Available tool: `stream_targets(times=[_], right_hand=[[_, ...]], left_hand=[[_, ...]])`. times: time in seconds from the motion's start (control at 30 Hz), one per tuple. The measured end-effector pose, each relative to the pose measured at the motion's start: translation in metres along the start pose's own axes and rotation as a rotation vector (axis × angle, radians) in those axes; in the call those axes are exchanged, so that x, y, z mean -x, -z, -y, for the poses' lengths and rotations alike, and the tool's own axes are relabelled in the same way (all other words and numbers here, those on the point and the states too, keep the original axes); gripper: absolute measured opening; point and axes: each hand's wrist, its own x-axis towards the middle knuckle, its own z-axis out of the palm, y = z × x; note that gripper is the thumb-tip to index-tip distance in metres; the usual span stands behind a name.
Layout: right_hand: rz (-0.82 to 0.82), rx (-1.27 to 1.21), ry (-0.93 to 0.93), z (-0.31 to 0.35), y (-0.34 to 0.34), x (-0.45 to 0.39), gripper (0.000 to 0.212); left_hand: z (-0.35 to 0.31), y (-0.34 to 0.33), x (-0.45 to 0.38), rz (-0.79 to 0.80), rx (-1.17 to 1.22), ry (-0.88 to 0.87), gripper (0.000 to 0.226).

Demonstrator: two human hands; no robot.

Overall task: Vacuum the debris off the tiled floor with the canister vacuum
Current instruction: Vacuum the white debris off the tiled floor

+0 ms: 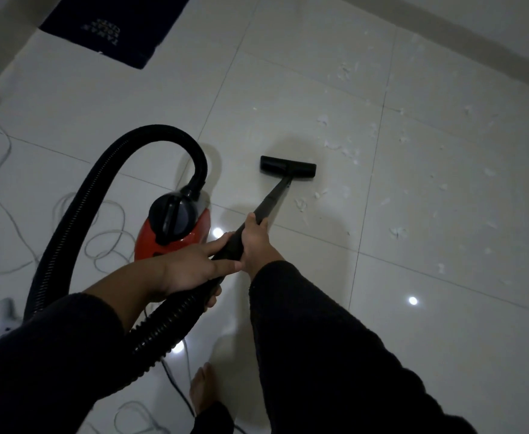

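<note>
The floor (pixel 445 324) is laid in large, glossy off-white tiles with thin dark grout lines; small bright spots of light (pixel 413 300) reflect off the glaze — the room itself is dim; a pale wall (pixel 476 14) with a darker skirting band runs along the upper right; a dark blue mat (pixel 109 23) with pale lettering lies at the upper left, beside another wall edge.
</note>
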Motion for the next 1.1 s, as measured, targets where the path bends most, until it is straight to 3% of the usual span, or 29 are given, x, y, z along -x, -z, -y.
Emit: stream_targets(times=[0.2, 0.63, 1.1], right_hand=[[-0.031, -0.046, -0.017, -0.037, 0.004, 0.021, 0.056], [-0.040, -0.166, -0.081, -0.076, 0.000, 0.085, 0.056], [-0.062, -0.121, -0.143, -0.127, 0.027, 0.092, 0.058]], left_hand=[[0.031, -0.002, 0.015, 0.028, -0.043, 0.025, 0.056], [0.048, -0.003, 0.075, 0.033, -0.211, 0.110, 0.059], [0.082, -0.030, 0.092, 0.048, -0.186, 0.216, 0.068]])
